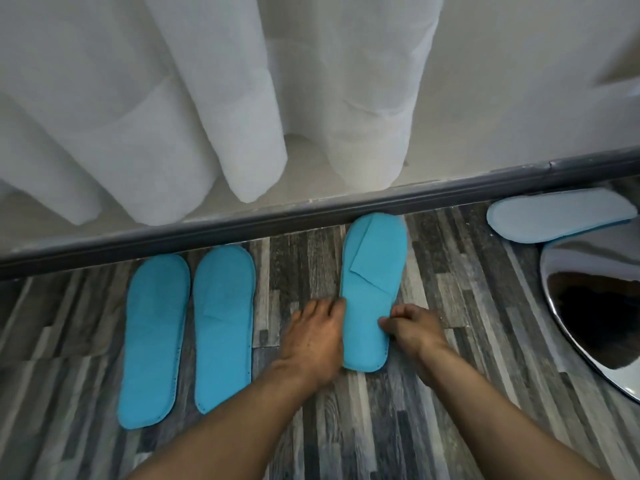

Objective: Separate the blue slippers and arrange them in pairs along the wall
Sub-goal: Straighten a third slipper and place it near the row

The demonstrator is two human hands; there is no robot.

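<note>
Two blue slippers lie flat side by side on the floor at the left, one [154, 337] further left and one [223, 323] beside it, toes towards the dark skirting board [242, 226]. A third blue slipper [372, 285] lies to the right with its toe at the skirting. My left hand [313, 341] presses against its left edge and my right hand [410, 329] grips its right edge near the heel. A fourth slipper [561, 214] lies sole up, pale blue, at the far right by the wall.
White curtains [207, 116] hang down to just above the skirting. A shiny chrome object [595, 306] stands on the floor at the right, partly over the upturned slipper. The floor is grey wood-pattern planks [346, 427].
</note>
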